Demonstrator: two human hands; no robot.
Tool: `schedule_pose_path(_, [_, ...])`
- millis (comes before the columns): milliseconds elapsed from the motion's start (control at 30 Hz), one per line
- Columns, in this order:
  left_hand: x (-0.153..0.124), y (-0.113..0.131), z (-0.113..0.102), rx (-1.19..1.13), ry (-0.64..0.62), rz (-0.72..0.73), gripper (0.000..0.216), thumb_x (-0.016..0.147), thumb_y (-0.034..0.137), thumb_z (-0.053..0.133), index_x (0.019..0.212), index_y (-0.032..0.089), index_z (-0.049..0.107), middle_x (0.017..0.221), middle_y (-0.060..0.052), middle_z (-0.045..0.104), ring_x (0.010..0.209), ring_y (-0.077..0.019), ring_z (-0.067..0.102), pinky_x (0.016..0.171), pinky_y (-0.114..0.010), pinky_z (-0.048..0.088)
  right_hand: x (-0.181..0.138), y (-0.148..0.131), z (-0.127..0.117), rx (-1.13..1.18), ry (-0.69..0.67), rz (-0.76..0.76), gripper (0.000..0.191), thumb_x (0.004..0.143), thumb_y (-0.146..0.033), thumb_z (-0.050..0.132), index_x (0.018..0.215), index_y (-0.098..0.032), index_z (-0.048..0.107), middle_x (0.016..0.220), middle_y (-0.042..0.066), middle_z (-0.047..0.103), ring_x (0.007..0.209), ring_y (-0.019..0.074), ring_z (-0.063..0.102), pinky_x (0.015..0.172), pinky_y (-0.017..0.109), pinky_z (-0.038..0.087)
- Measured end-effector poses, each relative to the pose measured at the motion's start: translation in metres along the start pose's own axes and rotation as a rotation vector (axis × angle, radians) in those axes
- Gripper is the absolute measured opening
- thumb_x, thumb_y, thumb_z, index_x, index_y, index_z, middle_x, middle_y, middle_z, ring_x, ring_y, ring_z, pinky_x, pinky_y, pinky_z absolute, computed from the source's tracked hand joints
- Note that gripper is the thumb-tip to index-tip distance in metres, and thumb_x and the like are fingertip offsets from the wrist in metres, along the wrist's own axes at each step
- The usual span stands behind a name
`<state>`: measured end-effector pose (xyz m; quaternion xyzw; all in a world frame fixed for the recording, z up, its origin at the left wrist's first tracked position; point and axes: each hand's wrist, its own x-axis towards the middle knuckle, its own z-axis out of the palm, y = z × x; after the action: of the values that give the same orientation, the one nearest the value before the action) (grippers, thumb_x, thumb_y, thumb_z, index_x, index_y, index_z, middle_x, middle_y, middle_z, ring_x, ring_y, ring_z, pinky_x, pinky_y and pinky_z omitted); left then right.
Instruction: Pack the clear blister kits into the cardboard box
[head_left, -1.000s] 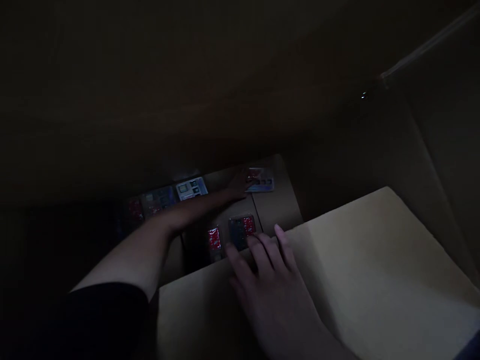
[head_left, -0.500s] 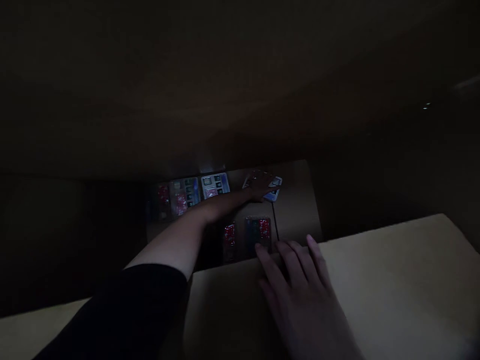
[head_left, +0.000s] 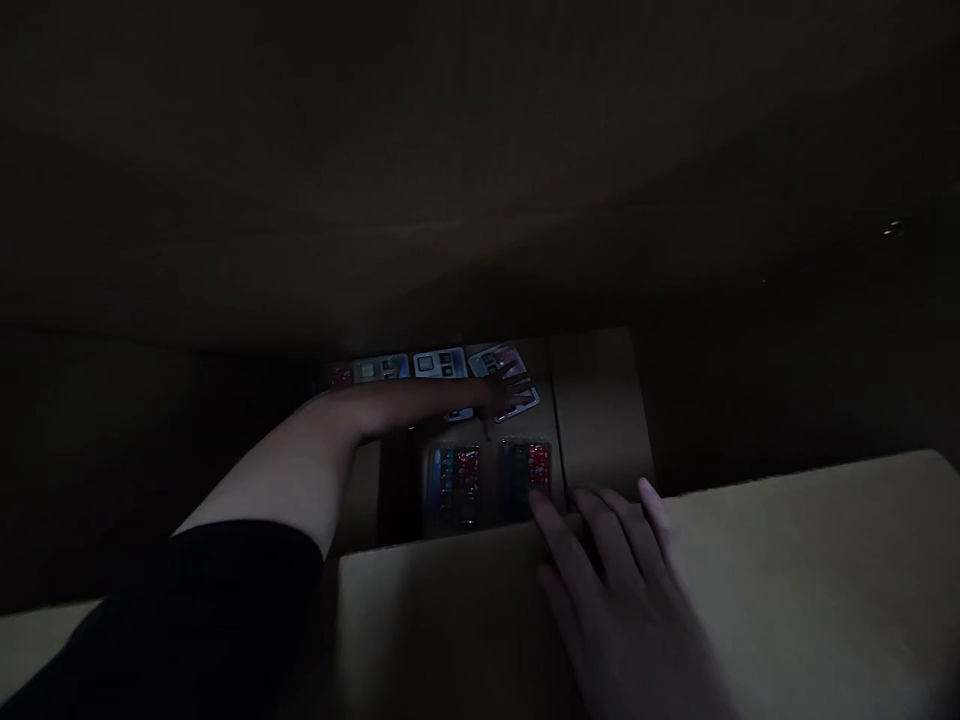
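My left hand [head_left: 501, 394] reaches deep into a dim cardboard box. Its fingers are spread over a flat, clear-fronted package [head_left: 495, 360] with a pale border, which lies tilted on the cardboard bottom; whether the hand presses on it is too dark to tell. My right hand [head_left: 622, 580] lies on the near cardboard flap [head_left: 795, 560], fingers stretched to its edge. Just beyond those fingertips is a package with red contents [head_left: 538, 465], and a similar package [head_left: 454, 480] lies left of it.
Along the far side sit a pale-bordered package [head_left: 439, 363] and another package [head_left: 381, 368], partly hidden by my left arm. Dark cardboard walls [head_left: 465, 180] rise around them. A seam runs down the cardboard bottom [head_left: 604, 400] right of the packages.
My left hand has shifted left and slightly nearer, and the tilted package under it now lies further left. The view has moved a little; my right hand stays on the flap.
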<state>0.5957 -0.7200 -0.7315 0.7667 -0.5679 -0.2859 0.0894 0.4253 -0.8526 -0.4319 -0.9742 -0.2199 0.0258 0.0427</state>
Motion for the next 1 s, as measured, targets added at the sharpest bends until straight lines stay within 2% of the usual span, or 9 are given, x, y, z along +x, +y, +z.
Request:
schedule_pose_path(100, [0.002,0.025,0.008,0.006,0.104,-0.163,0.075,0.070,0.033,0.068,0.136,0.007,0.044,0.151,-0.024,0.028,0.143,-0.0373,0.015,0.111,-0.061,0.012,-0.001,0.000,0.001,0.016,0.010,0.017,0.039,0.098,-0.025,0.029,0.122,-0.020,0.060,0.101,0.010,0.064,0.101,0.0240,0.057,0.101,0.054,0.038])
schedule_pose_path(200, [-0.004,0.039,0.011,0.039,0.143,-0.203,0.066,0.076,0.022,0.060,0.139,0.011,0.040,0.152,-0.020,0.029,0.144,-0.0334,0.014,0.112,-0.063,0.007,-0.004,0.001,0.002,0.024,0.004,0.017,0.037,0.098,-0.025,0.032,0.124,-0.020,0.058,0.102,0.010,0.063,0.102,0.0240,0.056,0.103,0.054,0.036])
schedule_pose_path(433, [-0.019,0.028,0.003,0.057,0.076,-0.142,0.070,0.076,0.020,0.062,0.141,0.013,0.038,0.153,-0.019,0.027,0.143,-0.0342,0.020,0.112,-0.063,0.006,-0.006,0.006,0.005,-0.028,-0.025,-0.047,0.038,0.097,-0.026,0.035,0.130,-0.019,0.053,0.103,0.011,0.061,0.103,0.0247,0.056,0.102,0.054,0.036])
schedule_pose_path(533, [-0.022,0.028,0.005,0.057,0.109,-0.150,0.071,0.076,0.024,0.065,0.141,0.013,0.038,0.153,-0.020,0.027,0.142,-0.0351,0.020,0.112,-0.063,0.009,-0.005,0.007,0.007,-0.050,-0.019,-0.055,0.038,0.096,-0.026,0.035,0.129,-0.019,0.053,0.103,0.011,0.062,0.102,0.0250,0.056,0.102,0.054,0.036])
schedule_pose_path(633, [-0.023,0.031,0.011,0.076,0.153,-0.172,0.071,0.076,0.024,0.066,0.141,0.016,0.038,0.154,-0.020,0.023,0.142,-0.0357,0.020,0.111,-0.064,0.011,-0.008,0.013,0.008,-0.079,-0.041,-0.124,0.042,0.096,-0.027,0.035,0.134,-0.018,0.050,0.105,0.011,0.063,0.101,0.0260,0.056,0.100,0.055,0.037])
schedule_pose_path(767, [-0.023,0.043,0.018,0.079,0.196,-0.238,0.062,0.084,0.018,0.052,0.144,0.017,0.034,0.154,-0.019,0.024,0.143,-0.0332,0.021,0.111,-0.062,0.016,-0.014,0.025,0.010,-0.095,-0.080,-0.223,0.045,0.095,-0.030,0.033,0.135,-0.019,0.050,0.112,0.011,0.063,0.103,0.0278,0.056,0.100,0.056,0.035])
schedule_pose_path(867, [-0.021,0.054,0.017,0.048,0.230,-0.335,0.056,0.089,0.019,0.042,0.145,0.014,0.033,0.154,-0.019,0.024,0.143,-0.0328,0.020,0.112,-0.061,0.017,-0.016,0.032,0.014,-0.107,-0.019,-0.272,0.044,0.094,-0.030,0.033,0.133,-0.020,0.051,0.110,0.012,0.063,0.102,0.0281,0.057,0.098,0.054,0.036])
schedule_pose_path(1000, [-0.019,0.064,0.008,-0.030,0.243,-0.603,0.050,0.089,0.014,0.040,0.139,0.013,0.043,0.152,-0.018,0.029,0.142,-0.0309,0.025,0.113,-0.055,0.022,-0.012,0.035,0.020,-0.136,0.088,-0.245,0.040,0.092,-0.027,0.038,0.127,-0.016,0.053,0.099,0.013,0.064,0.096,0.0277,0.057,0.096,0.051,0.037])
